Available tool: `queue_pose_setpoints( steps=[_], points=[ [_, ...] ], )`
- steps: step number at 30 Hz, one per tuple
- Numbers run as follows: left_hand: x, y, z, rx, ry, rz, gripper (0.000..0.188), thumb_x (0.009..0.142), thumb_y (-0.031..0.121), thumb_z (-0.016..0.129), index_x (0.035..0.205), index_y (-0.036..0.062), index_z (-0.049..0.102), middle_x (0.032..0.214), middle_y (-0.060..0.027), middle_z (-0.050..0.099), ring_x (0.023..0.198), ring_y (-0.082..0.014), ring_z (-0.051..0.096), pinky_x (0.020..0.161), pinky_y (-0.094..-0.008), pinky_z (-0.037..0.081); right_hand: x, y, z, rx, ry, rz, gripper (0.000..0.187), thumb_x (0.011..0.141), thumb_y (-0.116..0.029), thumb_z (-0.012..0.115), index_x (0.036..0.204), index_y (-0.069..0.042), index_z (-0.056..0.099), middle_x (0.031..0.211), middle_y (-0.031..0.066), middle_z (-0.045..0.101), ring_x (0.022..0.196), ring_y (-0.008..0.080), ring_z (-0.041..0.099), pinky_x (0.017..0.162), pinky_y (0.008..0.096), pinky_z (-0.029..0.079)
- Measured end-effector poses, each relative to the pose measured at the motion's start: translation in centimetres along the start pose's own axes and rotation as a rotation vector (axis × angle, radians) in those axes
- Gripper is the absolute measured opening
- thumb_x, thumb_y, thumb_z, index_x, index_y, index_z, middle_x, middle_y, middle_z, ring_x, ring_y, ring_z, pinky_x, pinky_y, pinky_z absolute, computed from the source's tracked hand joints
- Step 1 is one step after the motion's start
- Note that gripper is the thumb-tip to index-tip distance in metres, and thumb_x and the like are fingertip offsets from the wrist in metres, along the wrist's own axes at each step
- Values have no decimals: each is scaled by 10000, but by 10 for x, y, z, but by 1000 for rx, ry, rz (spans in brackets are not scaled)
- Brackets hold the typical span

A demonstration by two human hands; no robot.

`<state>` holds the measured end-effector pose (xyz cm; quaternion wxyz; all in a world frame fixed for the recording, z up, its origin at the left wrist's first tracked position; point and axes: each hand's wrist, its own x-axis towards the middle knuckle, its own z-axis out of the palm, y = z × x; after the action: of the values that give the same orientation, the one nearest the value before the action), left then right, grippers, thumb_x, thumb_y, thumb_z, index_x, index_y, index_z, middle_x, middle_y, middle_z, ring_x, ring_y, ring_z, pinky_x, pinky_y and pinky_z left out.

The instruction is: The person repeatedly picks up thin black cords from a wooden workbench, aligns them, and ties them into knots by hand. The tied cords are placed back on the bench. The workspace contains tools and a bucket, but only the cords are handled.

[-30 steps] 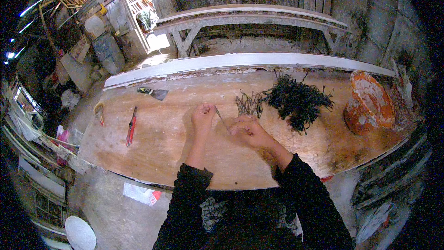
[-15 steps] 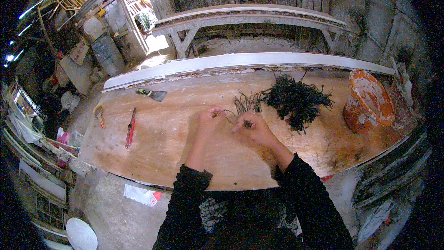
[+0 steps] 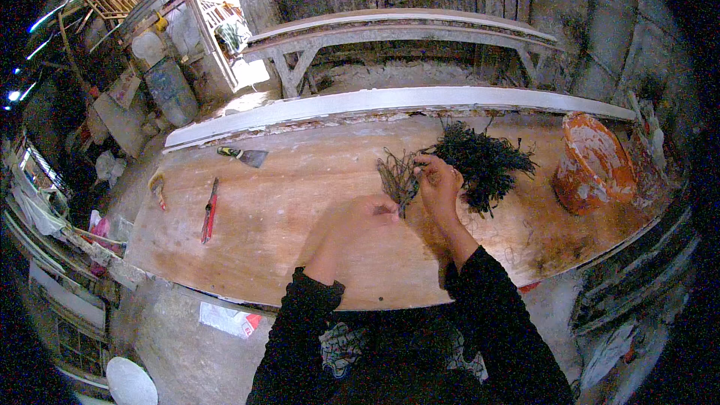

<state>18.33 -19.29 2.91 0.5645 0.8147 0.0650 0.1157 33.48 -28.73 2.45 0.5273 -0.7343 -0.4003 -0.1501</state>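
Note:
A small bundle of thin brownish strands (image 3: pixel 395 178), like string or wire, fans out over the middle of the wooden tabletop. Its narrow lower end is pinched in the fingers of my left hand (image 3: pixel 375 214). My right hand (image 3: pixel 440 182) is raised beside the bundle's upper right, thumb and fingers closed together. Whatever lies between those fingertips is too small to make out. Just behind my right hand lies a tangled heap of dark strands (image 3: pixel 491 161), partly covered by that hand.
On the tabletop (image 3: pixel 247 270) at left lie red-handled pliers or cutters (image 3: pixel 209 211), a brush (image 3: pixel 157 189) and a putty knife (image 3: pixel 244 155). A plaster-smeared orange bucket (image 3: pixel 594 169) stands at right. One long white strip (image 3: pixel 390 100) runs along the far edge, before a bench (image 3: pixel 405 34).
My left hand has moved right and down to the bundle's lower end. My right hand has let go there and moved up and right, towards the dark heap.

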Motion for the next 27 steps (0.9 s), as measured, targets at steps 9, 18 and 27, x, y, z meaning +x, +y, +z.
queue_pose_setpoints(
  steps=[9,18,27],
  points=[
    [-1,17,-13,174,578,-92,120,719,175,583,722,56,574,648,17,542,582,-77,476,561,-222,406,-2,-18,-5,321,45,131,64,647,-56,609,706,-76,594,782,62,480,756,191,506,664,304,404],
    [6,-29,-37,102,992,-90,84,682,69,601,719,3,567,647,-32,566,583,-80,514,527,-216,411,-36,-43,5,706,-683,5,121,686,-158,611,756,-59,609,830,83,532,802,201,496,723,310,389],
    [4,-25,-31,70,933,-49,45,708,48,563,748,28,569,729,-39,583,652,-112,536,597,-232,427,-25,-45,0,659,-754,-278,143,679,-163,616,797,-83,626,901,80,567,910,213,492,811,319,356]
  ],
)
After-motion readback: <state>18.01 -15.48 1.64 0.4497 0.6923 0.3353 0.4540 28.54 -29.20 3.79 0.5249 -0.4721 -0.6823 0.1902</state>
